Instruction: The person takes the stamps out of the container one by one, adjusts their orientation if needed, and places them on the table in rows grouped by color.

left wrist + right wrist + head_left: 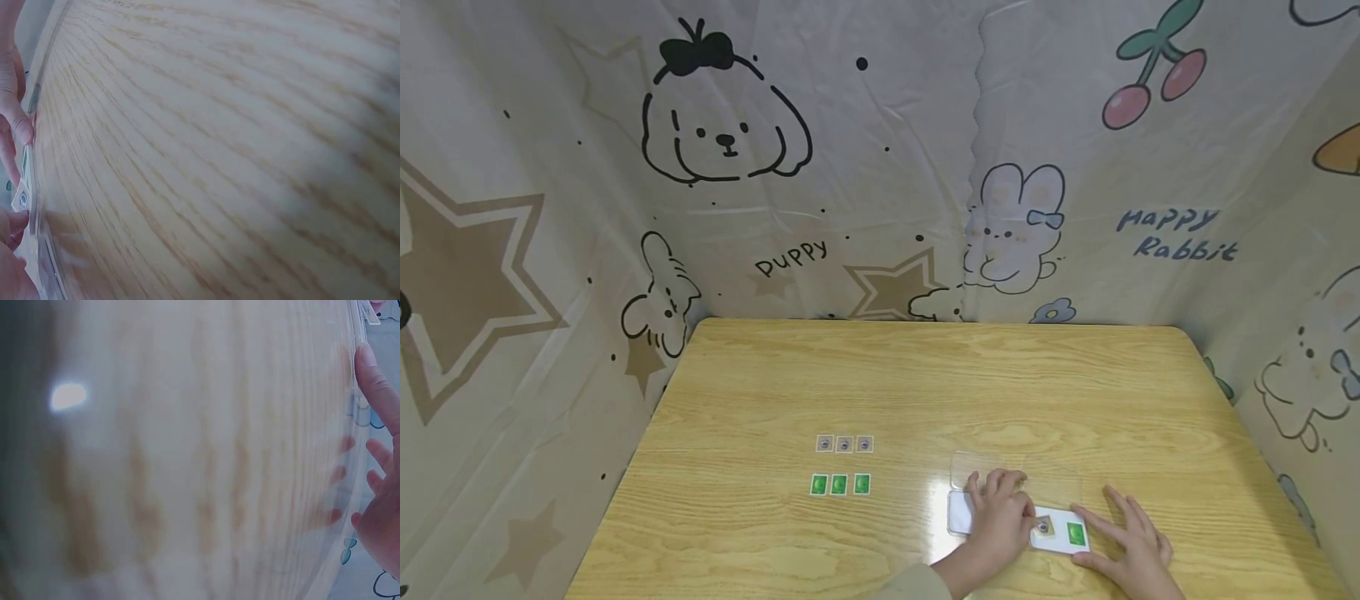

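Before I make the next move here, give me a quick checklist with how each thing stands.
1. White slab steadied by right hand: ok, held at its end.
2. Grey-printed tile within the grip of the left hand: ok.
3. That tile lying flat: cannot tell, edge covered.
4. Green tile on the slab: ok.
5. Left hand clear of the slab: not ok.
6. Loose tiles sorted: ok, three grey-printed ones behind three green ones.
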`<action>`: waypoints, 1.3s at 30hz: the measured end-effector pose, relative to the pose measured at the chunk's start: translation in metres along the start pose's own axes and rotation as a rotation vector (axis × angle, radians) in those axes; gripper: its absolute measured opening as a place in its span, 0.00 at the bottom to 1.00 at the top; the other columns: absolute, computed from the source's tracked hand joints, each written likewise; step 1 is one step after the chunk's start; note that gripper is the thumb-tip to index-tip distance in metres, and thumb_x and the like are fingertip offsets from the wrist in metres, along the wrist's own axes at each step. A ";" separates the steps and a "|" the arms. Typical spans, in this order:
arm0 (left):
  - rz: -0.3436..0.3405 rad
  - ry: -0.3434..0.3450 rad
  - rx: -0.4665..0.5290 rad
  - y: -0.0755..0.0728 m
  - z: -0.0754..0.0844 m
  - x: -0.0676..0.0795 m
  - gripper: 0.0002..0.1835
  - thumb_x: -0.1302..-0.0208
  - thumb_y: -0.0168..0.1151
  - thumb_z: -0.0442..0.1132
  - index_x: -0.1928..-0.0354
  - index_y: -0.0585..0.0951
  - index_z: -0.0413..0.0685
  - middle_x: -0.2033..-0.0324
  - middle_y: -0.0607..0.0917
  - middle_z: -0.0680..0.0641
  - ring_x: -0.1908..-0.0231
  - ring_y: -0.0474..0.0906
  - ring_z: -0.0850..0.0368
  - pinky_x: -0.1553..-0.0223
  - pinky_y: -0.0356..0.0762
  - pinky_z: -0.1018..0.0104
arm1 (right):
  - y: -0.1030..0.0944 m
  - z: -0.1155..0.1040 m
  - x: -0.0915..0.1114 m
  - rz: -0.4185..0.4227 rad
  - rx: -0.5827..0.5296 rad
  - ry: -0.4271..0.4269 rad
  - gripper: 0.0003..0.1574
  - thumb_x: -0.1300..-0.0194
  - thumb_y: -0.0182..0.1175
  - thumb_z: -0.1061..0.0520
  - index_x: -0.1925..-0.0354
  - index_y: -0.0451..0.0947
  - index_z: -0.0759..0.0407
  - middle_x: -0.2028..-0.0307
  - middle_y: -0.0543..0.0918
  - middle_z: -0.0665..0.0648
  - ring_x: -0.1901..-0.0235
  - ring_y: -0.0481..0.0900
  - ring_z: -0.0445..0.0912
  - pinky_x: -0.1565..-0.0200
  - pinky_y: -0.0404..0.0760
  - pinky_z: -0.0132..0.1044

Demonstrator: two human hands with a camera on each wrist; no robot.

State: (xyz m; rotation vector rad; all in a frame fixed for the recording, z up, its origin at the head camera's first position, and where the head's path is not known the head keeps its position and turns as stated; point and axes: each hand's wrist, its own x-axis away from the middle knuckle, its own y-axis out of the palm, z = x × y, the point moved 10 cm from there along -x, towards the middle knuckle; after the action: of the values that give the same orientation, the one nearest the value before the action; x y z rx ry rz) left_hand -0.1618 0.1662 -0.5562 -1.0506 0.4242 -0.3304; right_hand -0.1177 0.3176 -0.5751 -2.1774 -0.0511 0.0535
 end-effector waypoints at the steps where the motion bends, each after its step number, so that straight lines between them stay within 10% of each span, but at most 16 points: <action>1: -0.003 -0.001 0.004 0.000 0.000 0.000 0.05 0.50 0.66 0.47 0.78 0.78 0.62 0.47 0.71 0.58 0.44 0.59 0.58 0.46 0.49 0.41 | 0.000 0.000 0.000 0.001 0.000 0.000 0.40 0.62 0.69 0.44 0.45 0.72 0.43 0.37 0.51 0.72 0.39 0.37 0.74 0.58 0.39 0.78; 39: -0.053 -0.047 0.112 -0.020 -0.023 -0.008 0.03 0.47 0.62 0.41 0.75 0.80 0.59 0.44 0.69 0.56 0.40 0.56 0.55 0.43 0.43 0.38 | -0.003 -0.003 0.002 0.076 0.000 -0.025 0.39 0.63 0.71 0.46 0.48 0.75 0.43 0.38 0.56 0.71 0.38 0.42 0.72 0.58 0.44 0.77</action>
State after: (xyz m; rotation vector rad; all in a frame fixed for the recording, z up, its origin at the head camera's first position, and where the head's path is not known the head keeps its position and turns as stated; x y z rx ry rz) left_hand -0.1813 0.1434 -0.5466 -0.9597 0.3327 -0.3717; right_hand -0.1155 0.3171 -0.5705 -2.1781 0.0177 0.1239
